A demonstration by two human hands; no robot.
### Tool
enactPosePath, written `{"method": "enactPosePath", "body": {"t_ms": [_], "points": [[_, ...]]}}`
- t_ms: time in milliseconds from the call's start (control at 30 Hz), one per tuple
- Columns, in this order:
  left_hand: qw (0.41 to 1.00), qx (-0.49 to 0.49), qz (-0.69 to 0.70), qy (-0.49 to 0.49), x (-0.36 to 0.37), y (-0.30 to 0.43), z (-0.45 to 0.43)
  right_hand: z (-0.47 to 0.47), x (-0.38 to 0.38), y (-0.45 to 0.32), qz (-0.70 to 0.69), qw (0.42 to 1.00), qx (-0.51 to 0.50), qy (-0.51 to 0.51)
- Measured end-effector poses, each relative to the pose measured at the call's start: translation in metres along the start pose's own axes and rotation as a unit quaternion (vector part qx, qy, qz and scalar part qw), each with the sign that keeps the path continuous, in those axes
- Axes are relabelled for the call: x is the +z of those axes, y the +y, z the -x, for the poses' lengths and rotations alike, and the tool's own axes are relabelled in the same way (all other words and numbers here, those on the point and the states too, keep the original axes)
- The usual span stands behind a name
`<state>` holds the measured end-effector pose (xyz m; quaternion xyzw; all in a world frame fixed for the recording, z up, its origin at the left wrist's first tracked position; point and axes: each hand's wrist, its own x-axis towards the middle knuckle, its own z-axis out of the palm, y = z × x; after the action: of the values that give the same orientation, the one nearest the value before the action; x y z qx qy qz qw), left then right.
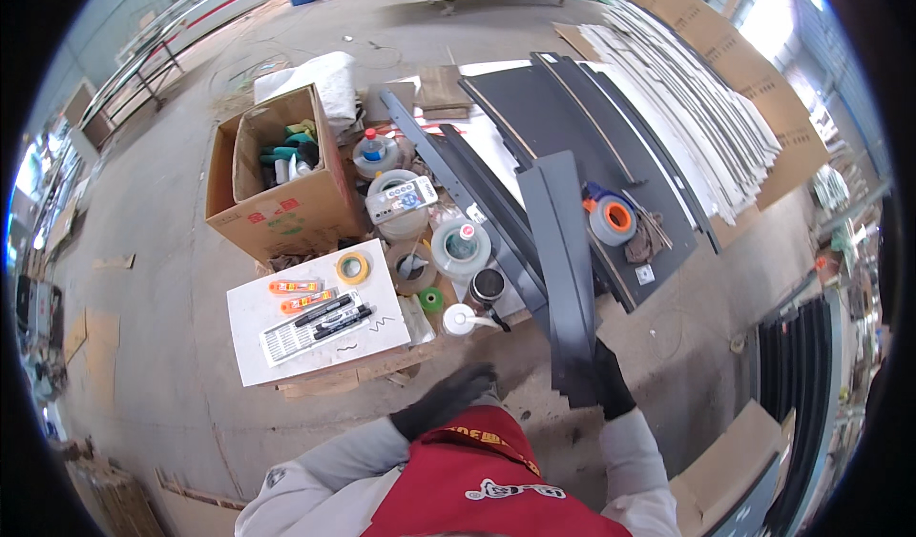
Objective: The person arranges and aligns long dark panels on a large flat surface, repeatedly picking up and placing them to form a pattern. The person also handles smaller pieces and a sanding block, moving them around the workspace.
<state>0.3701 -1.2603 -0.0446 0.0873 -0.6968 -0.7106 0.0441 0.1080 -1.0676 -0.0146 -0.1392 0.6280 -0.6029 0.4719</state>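
Note:
My right hand [612, 381], in a black glove, grips the near end of a long dark grey panel strip [562, 251], which stretches away from me over the worktable. My left hand [451, 394], also gloved in black, is in front of the red apron, apart from the strip; its fingers are blurred and nothing shows in it. Left of the strip stand a dark jar [487, 286], a white pump dispenser [459, 319] and a roll of clear film [460, 249] with a capped bottle in it. Beyond the strip, an orange-cored tape roll [613, 220] lies on dark panels [565, 122].
A cardboard box [286, 215] with gloves and a white board [247, 315] holding markers, orange cutters and yellow tape [352, 268] are on the left. White strips [687, 108] are stacked at the far right. Black profiles [794, 372] and cardboard [737, 458] stand at the near right.

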Motion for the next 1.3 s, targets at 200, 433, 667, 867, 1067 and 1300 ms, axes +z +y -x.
{"method": "enactPosePath", "body": {"t_ms": [200, 433, 667, 867, 1067, 1300], "points": [[0.922, -0.179, 0.17, 0.297, -0.001, 0.029, 0.032, -0.191, -0.033, -0.006, 0.228, 0.963, -0.119, -0.076], [0.876, -0.235, 0.196, 0.372, 0.046, 0.035, 0.02, -0.328, -0.025, 0.008, 0.492, 0.863, -0.113, 0.008], [0.799, -0.275, 0.087, 0.527, 0.072, 0.031, 0.054, -0.377, -0.01, 0.015, 0.591, 0.786, -0.145, 0.105], [0.777, -0.25, 0.133, 0.562, 0.104, 0.03, 0.078, -0.37, -0.005, 0.06, 0.762, 0.615, -0.197, 0.047], [0.761, -0.216, 0.074, 0.607, 0.118, 0.016, 0.141, -0.263, -0.005, 0.076, 0.635, 0.69, -0.295, 0.182], [0.605, -0.121, 0.139, 0.775, 0.155, 0.016, 0.278, -0.101, -0.033, 0.176, 0.587, 0.764, -0.041, 0.265]]}}
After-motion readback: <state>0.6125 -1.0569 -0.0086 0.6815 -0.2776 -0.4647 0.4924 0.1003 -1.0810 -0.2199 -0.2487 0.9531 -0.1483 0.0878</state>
